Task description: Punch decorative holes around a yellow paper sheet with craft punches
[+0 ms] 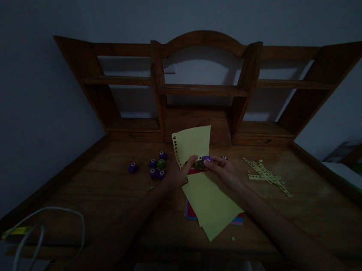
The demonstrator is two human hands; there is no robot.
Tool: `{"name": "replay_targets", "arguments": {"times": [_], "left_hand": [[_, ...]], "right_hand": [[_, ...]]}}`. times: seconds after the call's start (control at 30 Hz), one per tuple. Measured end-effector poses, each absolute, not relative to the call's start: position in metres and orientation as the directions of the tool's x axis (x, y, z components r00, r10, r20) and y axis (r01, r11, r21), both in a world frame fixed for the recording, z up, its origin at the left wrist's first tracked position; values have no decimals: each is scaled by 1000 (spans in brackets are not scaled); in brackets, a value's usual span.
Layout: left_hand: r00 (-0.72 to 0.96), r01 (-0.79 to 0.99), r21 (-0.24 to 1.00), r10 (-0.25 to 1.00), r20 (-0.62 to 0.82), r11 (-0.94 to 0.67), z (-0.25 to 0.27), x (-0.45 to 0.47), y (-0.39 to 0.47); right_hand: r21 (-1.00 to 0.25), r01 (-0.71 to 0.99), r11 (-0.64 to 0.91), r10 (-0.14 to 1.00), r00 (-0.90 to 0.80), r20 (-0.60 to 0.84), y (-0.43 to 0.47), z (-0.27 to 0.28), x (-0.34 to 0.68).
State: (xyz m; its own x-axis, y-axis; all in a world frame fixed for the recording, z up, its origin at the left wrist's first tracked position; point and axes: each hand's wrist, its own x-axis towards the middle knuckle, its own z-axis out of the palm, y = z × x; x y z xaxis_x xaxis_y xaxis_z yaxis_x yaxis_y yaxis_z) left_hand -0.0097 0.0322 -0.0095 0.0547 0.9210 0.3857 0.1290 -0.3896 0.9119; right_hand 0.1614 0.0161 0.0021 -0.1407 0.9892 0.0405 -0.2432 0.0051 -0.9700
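Observation:
A yellow sheet of paper point(194, 140) stands tilted up, with a column of small shaped holes along its left edge. My left hand point(181, 172) pinches the lower part of this sheet. My right hand point(223, 170) is closed around a purple craft punch point(206, 158) at the sheet's lower edge. Below both hands lie more yellow sheets point(212, 201) on a stack of coloured paper point(191, 212). Left of my left hand are several purple punches point(133, 168) and a green punch point(161, 164). Another punch point(224, 157) is partly hidden behind my right hand.
Punched yellow strips point(265, 174) lie crossed on the wooden desk point(108, 186) at the right. A wooden shelf unit point(202, 91) rises along the back. A white cable point(83, 227) loops at the front left. Small paper scraps point(150, 188) are scattered about. The room is dim.

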Motion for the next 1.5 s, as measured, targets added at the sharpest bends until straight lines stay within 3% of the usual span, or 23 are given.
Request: {"name": "replay_targets", "arguments": {"times": [0.63, 0.87, 1.5], "left_hand": [[81, 163, 906, 921, 382, -390, -10, -11, 33], [102, 95, 907, 911, 401, -410, -5, -10, 29], [142, 173, 883, 898, 416, -436, -2, -12, 27]], "right_hand": [[-963, -269, 29, 986, -152, 72, 19, 0, 166], [-960, -280, 5, 986, -160, 52, 19, -1, 166], [-955, -294, -41, 992, -129, -3, 19, 3, 165]]}}
